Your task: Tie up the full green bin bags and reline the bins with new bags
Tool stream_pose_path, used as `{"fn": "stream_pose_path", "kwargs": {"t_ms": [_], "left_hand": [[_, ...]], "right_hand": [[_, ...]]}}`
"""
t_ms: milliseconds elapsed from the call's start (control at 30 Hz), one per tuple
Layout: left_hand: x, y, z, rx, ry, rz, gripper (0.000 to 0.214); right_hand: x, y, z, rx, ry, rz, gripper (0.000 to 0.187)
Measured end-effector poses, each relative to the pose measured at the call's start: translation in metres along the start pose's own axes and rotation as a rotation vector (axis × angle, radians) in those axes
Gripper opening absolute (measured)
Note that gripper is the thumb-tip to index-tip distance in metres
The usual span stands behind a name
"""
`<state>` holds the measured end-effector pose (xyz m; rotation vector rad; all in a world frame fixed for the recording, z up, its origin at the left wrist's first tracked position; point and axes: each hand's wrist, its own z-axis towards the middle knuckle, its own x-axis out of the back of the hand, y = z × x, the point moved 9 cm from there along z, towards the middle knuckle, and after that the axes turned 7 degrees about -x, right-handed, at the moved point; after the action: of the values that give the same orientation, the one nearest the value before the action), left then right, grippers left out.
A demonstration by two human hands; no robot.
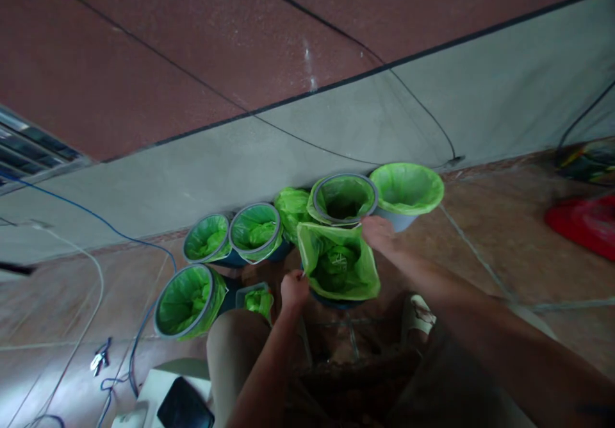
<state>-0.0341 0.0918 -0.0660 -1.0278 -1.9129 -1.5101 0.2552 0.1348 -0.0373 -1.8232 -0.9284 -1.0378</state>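
Between my knees stands a dark bucket-like bin (336,302) with a light green bin bag (369,273) spread open over its top. More crumpled green plastic (337,260) lies down inside it. My left hand (294,289) is closed at the bag's left side, pinching its edge or a drawstring there. At the far right corner of the same bag, my right hand (378,232) is closed on the rim of the plastic. The fingertips of both hands are partly hidden.
Several lined bins stand around, among them a grey-rimmed bin (344,176) and a white bin (401,222) by the wall. Keys (100,359), a blue cable (139,337) and a phone (185,403) on a white box are left. A red object (581,223) lies right.
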Motion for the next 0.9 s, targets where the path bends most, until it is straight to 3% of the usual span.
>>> {"fn": "stream_pose_path", "kwargs": {"t_ms": [133,200,333,400,500,600,733,900], "left_hand": [[0.024,0.017,-0.007,-0.036,0.071,0.072,0.019],[0.039,0.029,-0.012,-0.065,0.121,0.019,0.02],[0.072,0.069,-0.018,-0.242,0.244,-0.303,0.021],[0.082,0.091,-0.018,-0.337,0.265,-0.452,0.021],[0.083,0.107,-0.01,-0.347,0.22,-0.576,0.017],[0.083,0.119,0.001,-0.385,0.186,-0.623,0.015],[0.08,0.146,0.017,-0.465,0.111,-0.623,0.018],[0.067,0.169,0.044,-0.492,0.042,-0.687,0.021]], "right_hand": [[0.022,0.0,-0.003,0.001,0.094,-0.034,0.031],[0.038,-0.002,-0.007,0.02,0.158,0.058,0.031],[0.078,-0.017,-0.025,0.225,0.292,0.626,0.031],[0.087,-0.023,-0.033,0.313,0.271,0.939,0.028],[0.072,-0.026,-0.031,0.193,0.073,1.3,0.036],[0.053,-0.035,-0.031,0.114,-0.099,1.422,0.049],[0.043,-0.068,-0.048,0.329,-0.219,1.306,0.051],[-0.005,-0.107,-0.078,0.444,-0.533,1.0,0.044]]}}
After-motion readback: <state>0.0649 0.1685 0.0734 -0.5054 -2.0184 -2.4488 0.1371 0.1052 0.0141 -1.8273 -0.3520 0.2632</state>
